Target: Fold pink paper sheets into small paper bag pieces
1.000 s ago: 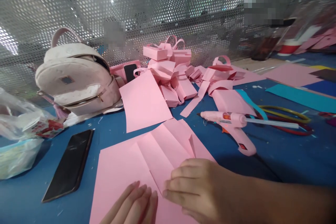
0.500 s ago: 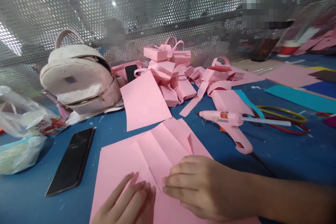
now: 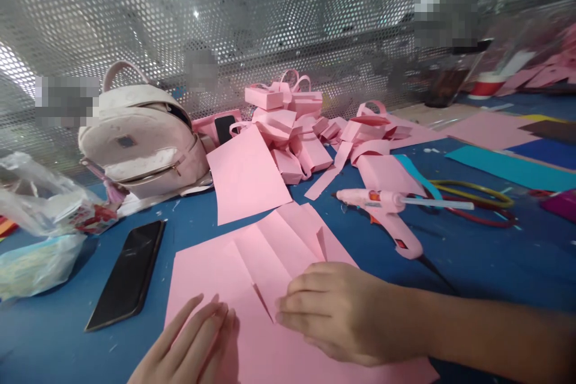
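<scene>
A creased, folded pink paper (image 3: pixel 265 246) lies over a larger flat pink sheet (image 3: pixel 198 270) on the blue table. My right hand (image 3: pixel 337 312) is closed at the near right part of the folded paper, its fingertips pressed together on it; its thumb is hidden. Left of the folded piece, my left hand (image 3: pixel 193 339) has its fingers stretched out just over the flat sheet, holding nothing. Between the hands, a cut edge of the folded paper stands slightly raised.
A pink glue gun (image 3: pixel 387 213) lies right of the sheets, its cord running toward my right forearm. A phone (image 3: pixel 128 273) and plastic bags (image 3: pixel 40 264) are at left. Behind stand a white backpack (image 3: pixel 139 138) and piled pink paper boxes (image 3: pixel 288 126).
My left hand has moved left and down, away from the folded paper's edge. My right hand stays on the paper. The view has shifted slightly.
</scene>
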### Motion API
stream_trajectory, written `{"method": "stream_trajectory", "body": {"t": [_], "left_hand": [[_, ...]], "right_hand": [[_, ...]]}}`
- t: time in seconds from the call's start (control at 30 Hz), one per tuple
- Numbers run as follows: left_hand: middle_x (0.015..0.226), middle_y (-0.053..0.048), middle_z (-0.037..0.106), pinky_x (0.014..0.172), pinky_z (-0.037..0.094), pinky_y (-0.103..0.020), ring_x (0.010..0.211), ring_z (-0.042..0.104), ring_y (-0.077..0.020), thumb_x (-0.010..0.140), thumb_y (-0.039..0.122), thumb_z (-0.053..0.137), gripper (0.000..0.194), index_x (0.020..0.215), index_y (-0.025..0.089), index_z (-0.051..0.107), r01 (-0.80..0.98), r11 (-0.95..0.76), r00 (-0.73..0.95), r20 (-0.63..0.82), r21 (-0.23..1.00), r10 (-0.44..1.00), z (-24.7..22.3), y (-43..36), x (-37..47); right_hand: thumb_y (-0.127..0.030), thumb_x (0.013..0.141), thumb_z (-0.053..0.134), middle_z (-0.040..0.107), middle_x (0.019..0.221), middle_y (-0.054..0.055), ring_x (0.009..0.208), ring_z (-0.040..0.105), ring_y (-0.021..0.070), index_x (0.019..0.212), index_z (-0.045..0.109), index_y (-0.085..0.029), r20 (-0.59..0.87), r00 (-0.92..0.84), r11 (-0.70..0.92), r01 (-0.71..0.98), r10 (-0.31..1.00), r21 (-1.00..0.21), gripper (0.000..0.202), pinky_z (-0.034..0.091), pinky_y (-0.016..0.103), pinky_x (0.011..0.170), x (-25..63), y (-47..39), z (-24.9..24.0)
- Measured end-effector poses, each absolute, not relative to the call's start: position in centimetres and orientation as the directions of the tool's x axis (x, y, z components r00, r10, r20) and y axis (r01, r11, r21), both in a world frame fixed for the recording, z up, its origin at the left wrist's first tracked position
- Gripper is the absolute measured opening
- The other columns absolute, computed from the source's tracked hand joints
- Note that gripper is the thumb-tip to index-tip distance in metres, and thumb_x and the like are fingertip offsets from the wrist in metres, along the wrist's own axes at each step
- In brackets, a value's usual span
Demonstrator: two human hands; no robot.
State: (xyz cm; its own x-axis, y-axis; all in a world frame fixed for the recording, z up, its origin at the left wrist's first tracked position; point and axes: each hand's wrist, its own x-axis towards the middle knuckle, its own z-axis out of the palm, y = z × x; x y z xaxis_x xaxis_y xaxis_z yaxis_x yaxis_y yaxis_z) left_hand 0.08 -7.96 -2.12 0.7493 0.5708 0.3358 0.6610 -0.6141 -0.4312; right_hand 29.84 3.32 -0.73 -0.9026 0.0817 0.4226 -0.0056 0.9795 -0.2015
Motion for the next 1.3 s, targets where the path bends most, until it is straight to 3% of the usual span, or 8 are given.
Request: {"method": "stream_trajectory", "body": {"t": [0.17,0.33,0.43,0.53,0.77,1.0,1.17,1.3], "left_hand": [[0.107,-0.006,0.073,0.105,0.041,-0.041,0.099,0.066,-0.0226,0.102,0.022,0.039,0.034,0.120,0.019,0.068,0.748,-0.567,0.663,0.350,-0.345,0.662,-1.6,-7.9,0.7],[0.123,-0.005,0.070,0.098,0.047,-0.039,0.105,0.064,-0.0224,0.102,0.017,0.038,0.035,0.126,0.017,0.064,0.639,-0.627,0.766,0.294,-0.446,0.572,0.1,-6.4,3.2],[0.103,-0.006,0.076,0.090,0.054,-0.038,0.092,0.068,-0.0213,0.093,0.010,0.053,0.023,0.108,0.014,0.070,0.697,-0.641,0.700,0.501,-0.323,0.509,-0.3,-5.2,5.6],[0.097,-0.009,0.076,0.081,0.059,-0.039,0.086,0.070,-0.0228,0.090,0.004,0.051,0.024,0.104,0.010,0.070,0.657,-0.678,0.726,0.519,-0.330,0.451,-0.5,-4.3,6.7],[0.095,-0.006,0.075,0.085,0.058,-0.036,0.089,0.069,-0.0198,0.101,0.009,0.040,0.030,0.104,0.013,0.070,0.623,-0.721,0.761,0.450,-0.304,0.468,0.6,-4.1,3.2],[0.106,-0.008,0.075,0.086,0.059,-0.038,0.094,0.070,-0.0204,0.103,0.009,0.037,0.034,0.112,0.012,0.069,0.672,-0.682,0.730,0.414,-0.289,0.544,-0.1,-5.7,0.1],[0.121,-0.010,0.073,0.091,0.059,-0.040,0.111,0.068,-0.0261,0.094,0.004,0.044,0.039,0.127,0.009,0.065,0.643,-0.723,0.753,0.383,-0.253,0.536,-0.9,-7.0,2.1],[0.130,-0.010,0.069,0.087,0.059,-0.038,0.112,0.068,-0.0267,0.106,0.030,0.037,0.040,0.132,0.013,0.063,0.594,-0.737,0.792,0.395,-0.323,0.466,-1.4,-6.5,4.3]], "right_hand": [[-0.020,0.098,0.051,0.073,0.117,0.009,0.100,0.065,0.0186,0.125,0.064,-0.008,0.449,-0.893,0.990,-0.032,0.032,-0.135,0.032,0.052,0.032,0.088,29.8,3.3,-1.0],[-0.018,0.100,0.045,0.073,0.116,0.012,0.102,0.066,0.0193,0.126,0.061,-0.007,0.512,-0.859,0.984,-0.094,-0.002,-0.154,0.032,0.051,0.032,0.088,30.2,3.8,-0.3],[-0.015,0.101,0.038,0.070,0.121,0.012,0.111,0.063,0.0194,0.133,0.056,-0.011,0.646,-0.736,0.945,-0.028,0.200,-0.325,0.037,0.049,0.034,0.093,30.7,4.4,0.5],[-0.016,0.103,0.035,0.068,0.116,0.011,0.107,0.062,0.0192,0.130,0.058,-0.017,0.693,-0.556,0.841,0.023,0.460,-0.541,0.036,0.050,0.035,0.092,31.1,5.2,0.9],[-0.027,0.104,0.041,0.066,0.102,0.007,0.092,0.064,0.0171,0.111,0.063,-0.017,0.478,-0.563,0.627,0.095,0.674,-0.773,0.025,0.050,0.029,0.079,30.8,6.0,0.3],[-0.040,0.094,0.065,0.065,0.089,0.003,0.085,0.057,0.0195,0.090,0.062,-0.019,0.251,-0.851,0.748,0.222,0.462,-0.625,0.022,0.042,0.030,0.077,30.2,5.5,0.7],[-0.029,0.096,0.061,0.056,0.080,0.000,0.075,0.051,0.0174,0.077,0.051,-0.019,0.147,-0.840,0.759,0.379,0.522,-0.529,0.023,0.037,0.030,0.070,29.5,5.6,0.7],[-0.021,0.091,0.061,0.053,0.080,-0.001,0.075,0.047,0.0173,0.074,0.043,-0.020,0.122,-0.814,0.757,0.458,0.568,-0.466,0.025,0.035,0.031,0.070,29.0,5.3,0.4]]}}
